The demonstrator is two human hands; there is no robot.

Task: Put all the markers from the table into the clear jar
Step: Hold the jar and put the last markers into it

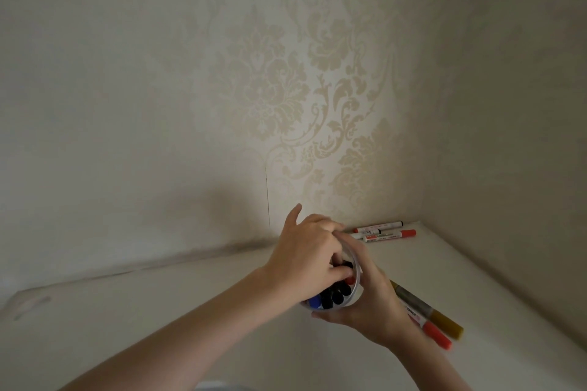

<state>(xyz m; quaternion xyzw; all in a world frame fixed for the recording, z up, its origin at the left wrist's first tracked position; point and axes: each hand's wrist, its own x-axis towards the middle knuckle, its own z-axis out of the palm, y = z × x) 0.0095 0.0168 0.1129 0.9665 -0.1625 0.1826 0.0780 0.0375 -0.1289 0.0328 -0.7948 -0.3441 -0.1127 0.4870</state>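
Note:
My right hand (371, 311) wraps around the clear jar (357, 276) from below and the right, holding it tilted toward me. Several markers with black, blue and red caps (332, 297) stand inside it. My left hand (306, 255) lies over the jar's mouth with its fingers curled among the markers inside; what it grips is hidden. On the white table (222, 311), two white markers with red caps (386, 233) lie near the back wall. A gold marker (438, 317) and a red-capped marker (436, 335) lie just right of my right wrist.
The table fills a corner, with patterned wallpaper walls (301, 89) behind and on the right. A faint smudge (30, 306) marks the table at the far left.

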